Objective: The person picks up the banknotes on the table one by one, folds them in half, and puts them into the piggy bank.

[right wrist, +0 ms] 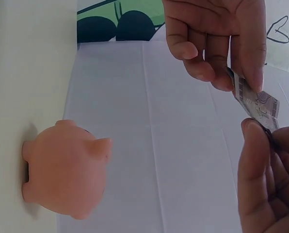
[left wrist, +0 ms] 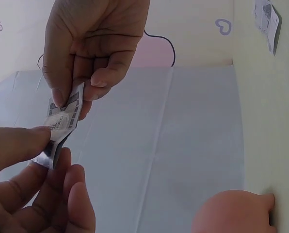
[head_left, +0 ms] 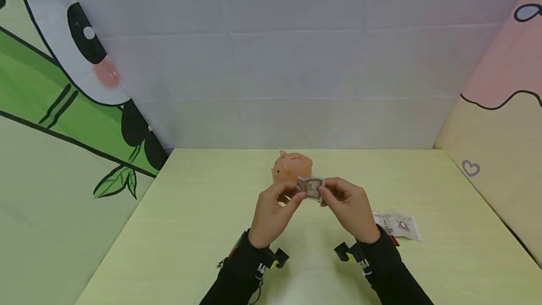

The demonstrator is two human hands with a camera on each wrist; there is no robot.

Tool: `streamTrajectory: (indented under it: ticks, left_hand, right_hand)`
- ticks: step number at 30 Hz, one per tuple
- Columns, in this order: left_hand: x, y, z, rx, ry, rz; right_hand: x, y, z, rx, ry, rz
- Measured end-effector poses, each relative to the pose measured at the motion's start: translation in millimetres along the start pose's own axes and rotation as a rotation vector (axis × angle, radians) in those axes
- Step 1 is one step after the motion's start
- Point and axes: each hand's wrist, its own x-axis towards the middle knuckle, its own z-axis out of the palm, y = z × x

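Observation:
In the head view, a small folded banknote (head_left: 311, 188) is stretched between both hands above the table. My left hand (head_left: 275, 211) pinches its left end with thumb and fingers, while my right hand (head_left: 347, 206) pinches the right end. The left wrist view shows the folded layers of the banknote (left wrist: 63, 121) edge-on, standing slightly apart. Just behind the hands, a pink-orange piggy bank (head_left: 293, 166) stands on the table, partly covered by them. Its rounded body and short feet appear in the right wrist view, where the piggy bank (right wrist: 67, 170) is whole.
Another creased banknote (head_left: 402, 226) lies flat on the table (head_left: 203, 211), to the right and partly behind my right wrist. A pale cloth wall (head_left: 296, 69) rises at the table's back edge, with printed panels at both sides.

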Motion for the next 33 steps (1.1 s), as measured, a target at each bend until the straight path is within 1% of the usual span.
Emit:
streamTrajectory:
  ticks: [9,12,18,33]
  left_hand:
    - [-1.4,3.1,-1.4,-0.072,-0.007,-0.094]
    - [-1.1,3.4,-1.5,-0.104,-0.003,-0.112]
    - [-0.4,3.5,-0.7,-0.148,0.015,-0.132]
    - [0.6,7.2,-1.1,-0.179,0.036,-0.159]
  right_hand:
    - [-1.0,-0.9,-0.4,0.005,-0.015,-0.010]
    - [-0.7,-2.4,-0.6,0.009,-0.019,-0.003]
    - [-0.1,-3.8,-0.7,0.020,-0.006,0.010]
    - [0.1,-6.5,-0.6,0.055,0.032,0.049]
